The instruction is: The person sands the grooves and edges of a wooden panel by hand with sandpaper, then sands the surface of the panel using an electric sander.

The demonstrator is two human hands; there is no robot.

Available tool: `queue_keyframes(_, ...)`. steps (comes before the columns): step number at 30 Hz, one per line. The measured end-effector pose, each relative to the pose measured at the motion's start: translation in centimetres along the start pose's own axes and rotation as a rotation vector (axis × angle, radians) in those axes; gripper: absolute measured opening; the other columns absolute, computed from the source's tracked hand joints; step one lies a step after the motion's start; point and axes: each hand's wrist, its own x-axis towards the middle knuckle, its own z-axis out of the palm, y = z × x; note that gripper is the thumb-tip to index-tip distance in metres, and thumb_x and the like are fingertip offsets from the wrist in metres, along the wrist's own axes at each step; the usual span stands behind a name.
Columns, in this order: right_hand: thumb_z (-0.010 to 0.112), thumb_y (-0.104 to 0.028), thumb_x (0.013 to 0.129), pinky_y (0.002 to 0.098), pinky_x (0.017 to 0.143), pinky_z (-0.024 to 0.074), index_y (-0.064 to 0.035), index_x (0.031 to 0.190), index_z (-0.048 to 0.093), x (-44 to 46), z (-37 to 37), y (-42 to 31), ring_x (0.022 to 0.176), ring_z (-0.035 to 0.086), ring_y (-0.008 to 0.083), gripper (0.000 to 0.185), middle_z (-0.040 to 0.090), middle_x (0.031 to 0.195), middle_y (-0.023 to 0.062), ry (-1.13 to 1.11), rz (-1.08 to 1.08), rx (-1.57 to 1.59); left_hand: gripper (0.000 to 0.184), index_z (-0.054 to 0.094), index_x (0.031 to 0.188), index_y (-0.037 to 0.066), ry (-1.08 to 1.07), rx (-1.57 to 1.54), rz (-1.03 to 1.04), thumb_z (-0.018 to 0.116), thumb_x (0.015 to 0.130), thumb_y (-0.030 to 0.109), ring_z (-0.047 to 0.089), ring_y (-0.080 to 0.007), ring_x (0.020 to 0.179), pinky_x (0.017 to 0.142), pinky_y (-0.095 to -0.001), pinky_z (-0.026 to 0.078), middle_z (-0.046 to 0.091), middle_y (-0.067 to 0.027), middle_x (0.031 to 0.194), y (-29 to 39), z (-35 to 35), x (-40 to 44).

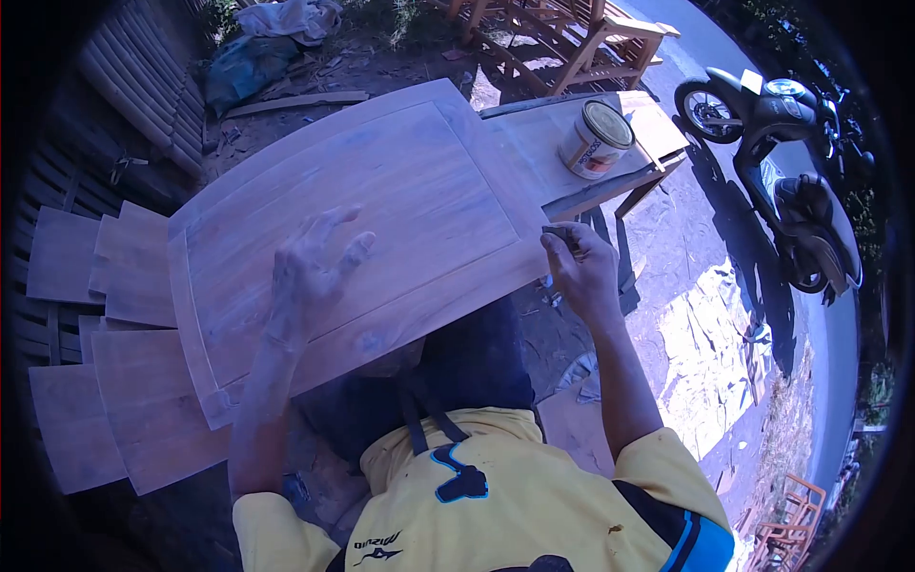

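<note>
A large framed wooden panel point(400, 200) lies tilted across the area in front of me, its near edge above my lap. My left hand point(319, 257) is over the left-middle part of the panel, fingers apart, with nothing held. At the panel's right edge, my right hand point(577, 255) pinches a small dark piece point(555, 231) between thumb and fingers, close against the corner. What that piece is made of is too small to tell.
A paint can point(598, 141) stands on a low wooden table point(562, 195) behind the panel. Flat boards point(157, 400) are stacked at left. Wooden furniture point(581, 48) stands at the back, a motorbike point(782, 162) at right. Bags point(250, 69) lie back left.
</note>
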Motion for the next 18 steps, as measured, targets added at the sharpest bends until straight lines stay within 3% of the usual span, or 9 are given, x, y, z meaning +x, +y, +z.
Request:
queue_keyframes(1,0.079,-0.019,0.096,0.0403,0.080,0.0580,0.0011,0.118,0.076,0.4,0.0,0.4,0.089,0.078,0.0317,0.030,0.079,0.101,0.0213,0.008,0.038,-0.077,0.045,0.073,0.132,0.007,0.010,0.081,-0.038,0.076,0.099,0.037,0.071,-0.0385,0.120,0.104,-0.0469,0.055,0.076,-0.0189,0.126,-2.2,-0.5,1.4)
queue_keyframes(4,0.078,-0.023,0.097,0.0439,0.082,0.0574,0.0011,0.114,0.076,1.2,0.3,-0.4,0.090,0.078,0.0352,0.030,0.079,0.101,0.0213,-0.068,0.149,-0.177,0.056,0.064,0.145,0.008,-0.008,0.275,-0.043,0.070,0.102,0.043,0.059,-0.0393,0.137,0.114,-0.0483,0.048,0.064,-0.0211,0.144,-9.8,-0.2,5.7)
queue_keyframes(8,0.074,-0.020,0.099,0.0453,0.087,0.0553,0.0034,0.109,0.076,1.6,1.6,-0.8,0.095,0.075,0.0372,0.026,0.076,0.102,0.0222,-0.123,0.047,-0.168,0.069,0.055,0.156,0.011,0.014,0.490,-0.128,0.062,0.104,0.055,0.047,-0.0387,0.149,0.125,-0.0490,0.036,0.053,-0.0187,0.158,-18.8,1.9,10.5)
queue_keyframes(11,0.072,-0.018,0.100,0.0460,0.089,0.0547,0.0039,0.108,0.076,1.9,2.3,-1.1,0.097,0.074,0.0382,0.024,0.075,0.101,0.0225,-0.145,0.050,-0.185,0.073,0.052,0.159,0.013,0.015,0.553,-0.189,0.056,0.104,0.061,0.044,-0.0362,0.152,0.129,-0.0496,0.029,0.052,-0.0175,0.159,-19.7,2.0,12.7)
queue_keyframes(15,0.072,-0.019,0.100,0.0462,0.090,0.0549,0.0033,0.108,0.076,2.4,2.1,-1.9,0.097,0.074,0.0394,0.024,0.075,0.103,0.0225,-0.189,0.055,-0.209,0.073,0.053,0.159,0.014,-0.064,0.582,-0.277,0.054,0.105,0.063,0.047,-0.0354,0.150,0.129,-0.0495,0.029,0.054,-0.0176,0.158,-18.7,1.7,14.1)
queue_keyframes(18,0.073,-0.021,0.099,0.0463,0.090,0.0548,0.0025,0.108,0.077,2.8,2.4,-2.3,0.099,0.074,0.0399,0.025,0.075,0.105,0.0222,-0.215,0.207,-0.228,0.072,0.053,0.159,0.014,-0.065,0.592,-0.313,0.053,0.105,0.063,0.049,-0.0344,0.148,0.129,-0.0499,0.029,0.056,-0.0170,0.155,-18.7,1.7,14.0)
